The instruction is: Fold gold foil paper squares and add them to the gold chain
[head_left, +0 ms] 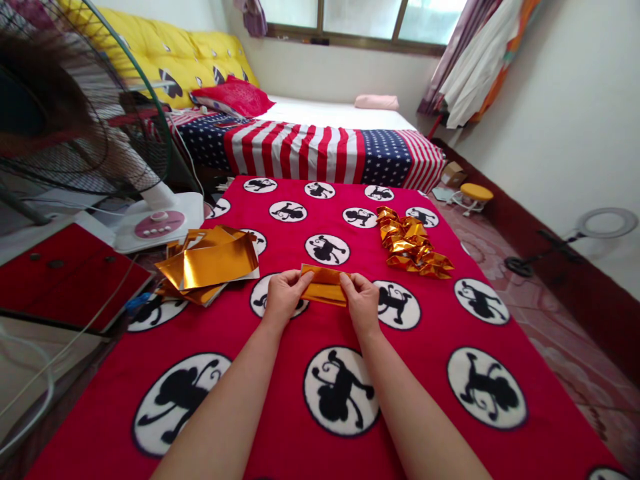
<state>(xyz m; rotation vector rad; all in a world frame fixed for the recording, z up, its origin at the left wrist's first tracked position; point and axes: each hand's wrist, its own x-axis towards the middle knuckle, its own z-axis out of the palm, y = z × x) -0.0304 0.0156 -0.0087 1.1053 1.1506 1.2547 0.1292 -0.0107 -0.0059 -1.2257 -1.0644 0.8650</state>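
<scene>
From my end, I can read no words, brands, numbers or signs; any lettering on the fan panel (159, 228) is too small.

The right hand (364, 300) partly hides the gold paper (324, 283) (the fan blades (63, 80) are blurred).

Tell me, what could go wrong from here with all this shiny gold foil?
The fan stands close to the loosely stacked sheets, and its blurred blades suggest it is running, so a breeze might scatter them. The foil piece pinched between the left hand and right hand looks thin, so it could crease crookedly. The crumpled-looking shapes on the right might get squashed if bumped.
</scene>
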